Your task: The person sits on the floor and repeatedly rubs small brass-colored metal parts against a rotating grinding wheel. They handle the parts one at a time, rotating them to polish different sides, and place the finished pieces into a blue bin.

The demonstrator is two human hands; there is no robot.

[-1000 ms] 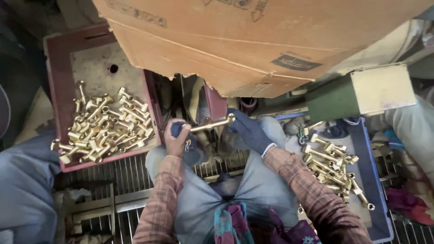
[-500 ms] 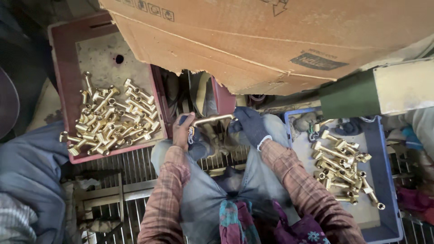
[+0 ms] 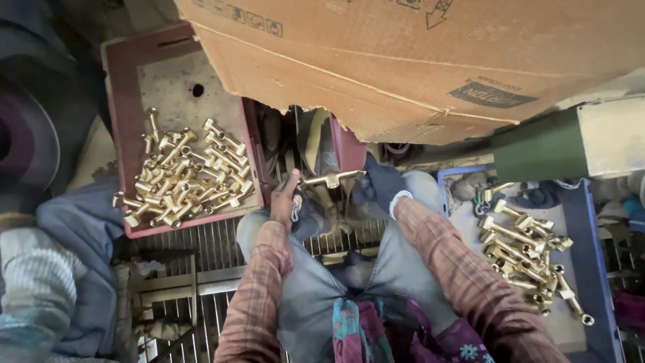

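Observation:
Both my hands hold one brass T-shaped fitting [image 3: 331, 179] level in front of my knees. My left hand [image 3: 285, 202] grips its left end with bare fingers. My right hand [image 3: 380, 183], in a dark glove, grips its right end. A maroon tray [image 3: 127, 121] on my left carries a heap of several brass fittings [image 3: 185, 176]. A blue tray [image 3: 582, 222] on my right carries more brass fittings [image 3: 527, 249]. My plaid sleeves and grey trousers fill the lower middle.
A large cardboard box [image 3: 416, 60] overhangs the top of the view. A green and cream machine part [image 3: 571, 138] juts out at the right. A metal grate [image 3: 195, 249] lies under my legs. Another person's grey clothed leg [image 3: 54, 269] is at the left.
My view has shifted a little, with both trays sitting lower in the frame. My two hands keep the same brass fitting held between them, now slightly lower and more level.

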